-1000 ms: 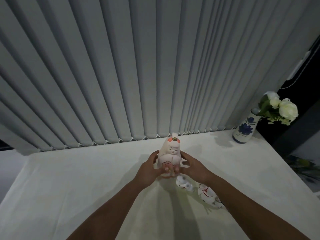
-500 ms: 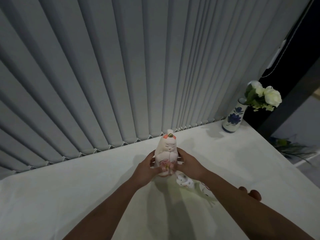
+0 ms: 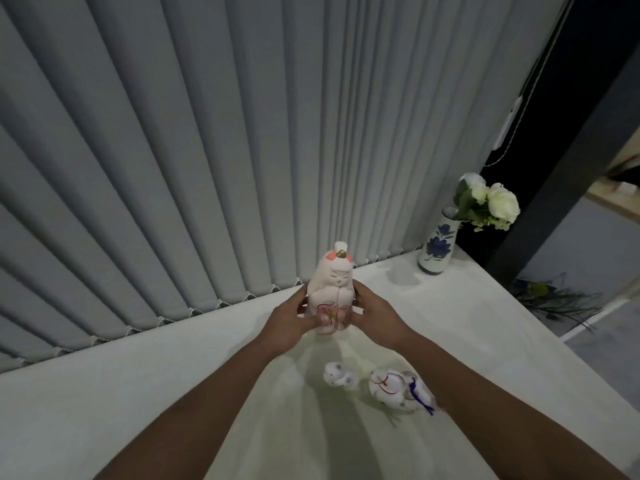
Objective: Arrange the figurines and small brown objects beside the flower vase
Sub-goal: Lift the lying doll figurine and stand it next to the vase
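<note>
A tall white and pink doll figurine (image 3: 331, 291) stands upright over the white table, gripped from both sides. My left hand (image 3: 289, 318) clasps its left flank and my right hand (image 3: 372, 315) its right flank. Whether its base touches the table I cannot tell. Nearer to me lie a small white animal figurine (image 3: 337, 375) and a larger white figurine with red lines and a blue cord (image 3: 396, 394), just left of my right forearm. The white vase with blue flowers painted on it (image 3: 437, 245) holds white roses at the table's far right corner. No brown objects are visible.
Grey vertical blinds (image 3: 242, 150) hang along the table's far edge. The white table (image 3: 104, 393) ends at a right edge near the vase, with floor and dark foliage (image 3: 554, 299) beyond. A dark post (image 3: 571, 150) rises behind the vase.
The view has shifted, so the vase sits closer to the doll in frame. Both hands have kept hold of the doll and carried it away from the two small figurines.
</note>
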`<state>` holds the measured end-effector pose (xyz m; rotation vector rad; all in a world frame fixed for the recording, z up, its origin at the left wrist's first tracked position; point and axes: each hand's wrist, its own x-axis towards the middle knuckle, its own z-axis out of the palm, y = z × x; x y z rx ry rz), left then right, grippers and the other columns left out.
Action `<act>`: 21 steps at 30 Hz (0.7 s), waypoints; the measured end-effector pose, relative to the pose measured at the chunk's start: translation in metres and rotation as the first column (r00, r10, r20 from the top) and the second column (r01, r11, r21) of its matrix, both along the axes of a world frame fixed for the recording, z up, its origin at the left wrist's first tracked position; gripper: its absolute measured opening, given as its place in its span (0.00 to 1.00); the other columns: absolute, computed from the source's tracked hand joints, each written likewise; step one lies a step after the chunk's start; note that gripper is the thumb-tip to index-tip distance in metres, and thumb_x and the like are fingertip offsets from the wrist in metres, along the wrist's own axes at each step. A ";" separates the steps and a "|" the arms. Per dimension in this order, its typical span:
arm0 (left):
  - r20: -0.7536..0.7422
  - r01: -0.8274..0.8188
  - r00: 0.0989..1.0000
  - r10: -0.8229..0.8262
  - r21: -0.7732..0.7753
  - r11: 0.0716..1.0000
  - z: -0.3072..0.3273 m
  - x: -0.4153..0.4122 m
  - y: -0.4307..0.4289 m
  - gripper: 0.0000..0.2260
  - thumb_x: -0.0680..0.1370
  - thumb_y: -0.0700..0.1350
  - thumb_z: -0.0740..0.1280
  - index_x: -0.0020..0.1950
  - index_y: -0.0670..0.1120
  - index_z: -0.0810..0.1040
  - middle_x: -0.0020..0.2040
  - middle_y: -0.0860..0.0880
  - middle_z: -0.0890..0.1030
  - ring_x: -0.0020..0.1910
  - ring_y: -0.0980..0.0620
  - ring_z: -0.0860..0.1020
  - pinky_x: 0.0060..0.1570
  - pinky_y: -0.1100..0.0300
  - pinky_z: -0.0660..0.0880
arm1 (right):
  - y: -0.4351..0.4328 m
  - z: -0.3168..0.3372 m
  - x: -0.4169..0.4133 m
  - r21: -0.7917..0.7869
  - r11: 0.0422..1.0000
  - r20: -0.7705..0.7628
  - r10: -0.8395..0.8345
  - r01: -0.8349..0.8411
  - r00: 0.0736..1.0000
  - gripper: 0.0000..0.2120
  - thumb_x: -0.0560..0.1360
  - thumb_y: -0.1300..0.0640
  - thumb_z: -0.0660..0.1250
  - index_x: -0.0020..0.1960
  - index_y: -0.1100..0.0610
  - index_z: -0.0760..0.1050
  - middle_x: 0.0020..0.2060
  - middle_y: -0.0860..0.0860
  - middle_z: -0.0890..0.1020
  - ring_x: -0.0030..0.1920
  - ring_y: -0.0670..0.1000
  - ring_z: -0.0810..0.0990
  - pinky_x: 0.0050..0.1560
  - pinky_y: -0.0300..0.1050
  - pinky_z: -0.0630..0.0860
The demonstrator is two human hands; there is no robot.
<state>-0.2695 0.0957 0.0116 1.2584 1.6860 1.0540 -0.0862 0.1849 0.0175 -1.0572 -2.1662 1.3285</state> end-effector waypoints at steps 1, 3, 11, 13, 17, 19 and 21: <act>-0.006 0.007 1.000 -0.007 0.003 1.000 0.003 0.002 0.005 0.32 0.68 0.51 0.76 0.68 0.63 0.67 0.59 0.54 0.81 0.57 0.54 0.79 0.59 0.55 0.75 | 0.003 0.003 0.003 0.006 1.000 -0.005 -0.010 0.010 1.000 0.27 0.75 0.60 0.68 0.70 0.44 0.65 0.61 0.43 0.78 0.61 0.46 0.78 0.58 0.43 0.76; -0.019 0.028 0.999 -0.028 0.008 1.000 0.008 0.004 0.016 0.32 0.68 0.50 0.76 0.69 0.62 0.66 0.59 0.54 0.81 0.57 0.54 0.79 0.60 0.53 0.75 | 0.010 0.010 0.008 0.014 0.999 -0.022 -0.030 0.030 0.999 0.27 0.75 0.60 0.68 0.70 0.45 0.64 0.61 0.43 0.78 0.61 0.46 0.77 0.59 0.43 0.76; 0.006 0.143 0.990 -0.143 0.000 0.990 0.033 0.054 0.073 0.30 0.70 0.47 0.75 0.69 0.57 0.67 0.61 0.53 0.79 0.59 0.55 0.78 0.61 0.55 0.75 | 0.044 0.026 0.058 -0.036 0.989 -0.123 -0.148 0.145 0.981 0.25 0.75 0.62 0.67 0.67 0.42 0.67 0.58 0.43 0.79 0.59 0.47 0.77 0.52 0.37 0.76; -0.001 0.160 0.987 -0.160 0.015 0.987 0.042 0.075 0.097 0.29 0.70 0.46 0.75 0.69 0.56 0.68 0.61 0.52 0.80 0.59 0.54 0.78 0.61 0.55 0.75 | 0.067 0.034 0.079 -0.046 0.988 -0.131 -0.156 0.151 0.979 0.25 0.74 0.63 0.67 0.67 0.43 0.67 0.59 0.44 0.79 0.59 0.48 0.77 0.55 0.41 0.76; 0.032 0.142 0.989 -0.142 0.008 0.990 0.044 0.119 0.134 0.30 0.70 0.46 0.75 0.69 0.55 0.67 0.61 0.52 0.79 0.61 0.53 0.77 0.61 0.55 0.74 | 0.107 0.041 0.121 -0.029 0.990 -0.100 -0.139 0.137 0.985 0.25 0.75 0.62 0.67 0.67 0.44 0.67 0.56 0.43 0.78 0.55 0.46 0.77 0.50 0.37 0.74; 0.045 0.140 0.989 -0.140 -0.012 0.990 0.034 0.141 0.144 0.30 0.69 0.48 0.75 0.68 0.57 0.68 0.61 0.52 0.80 0.61 0.52 0.77 0.63 0.51 0.74 | 0.120 0.032 0.144 -0.035 0.992 -0.066 -0.121 0.118 0.991 0.24 0.75 0.63 0.67 0.67 0.45 0.67 0.54 0.42 0.78 0.52 0.42 0.77 0.44 0.28 0.73; 0.078 0.136 0.988 -0.133 -0.027 0.990 0.023 0.162 0.152 0.30 0.69 0.46 0.75 0.68 0.56 0.68 0.62 0.52 0.80 0.61 0.52 0.77 0.65 0.49 0.73 | 0.130 0.022 0.164 -0.038 0.994 -0.040 -0.104 0.102 0.994 0.25 0.75 0.64 0.67 0.67 0.46 0.67 0.53 0.42 0.78 0.50 0.40 0.77 0.38 0.23 0.73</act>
